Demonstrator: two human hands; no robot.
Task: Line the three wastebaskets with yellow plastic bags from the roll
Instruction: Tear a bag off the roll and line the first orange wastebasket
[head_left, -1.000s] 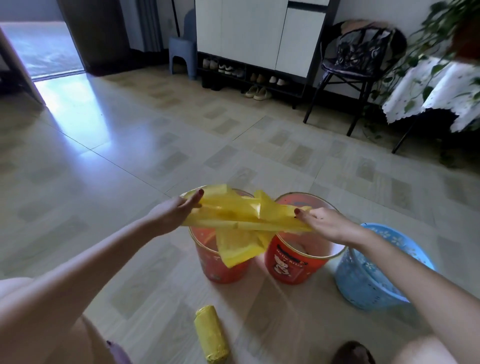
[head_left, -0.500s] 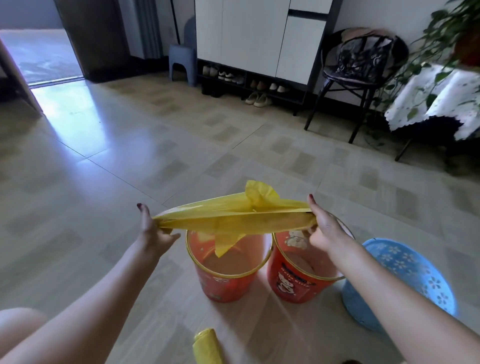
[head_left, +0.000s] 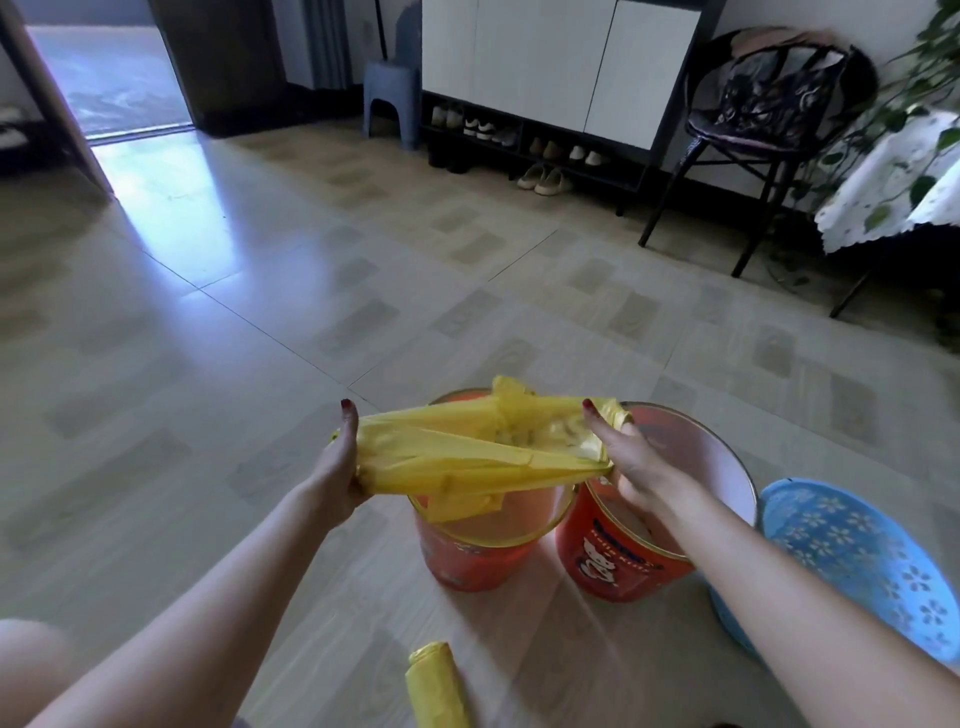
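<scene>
Yellow bag (head_left: 467, 457) stretched btwn hands, over bucket (head_left: 483, 551)

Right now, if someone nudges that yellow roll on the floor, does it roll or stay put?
The yellow bag roll lies on its side on smooth tile, so it would probably roll sideways. It looks soft and slightly flattened, so likely only a short way. Probably light, being thin film like the bag.

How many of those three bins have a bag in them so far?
None yet, it seems. The left hand and right hand stretch a yellow bag open over the left orange bin. The other orange bin and the blue basket look bare; the roll lies nearby.
</scene>
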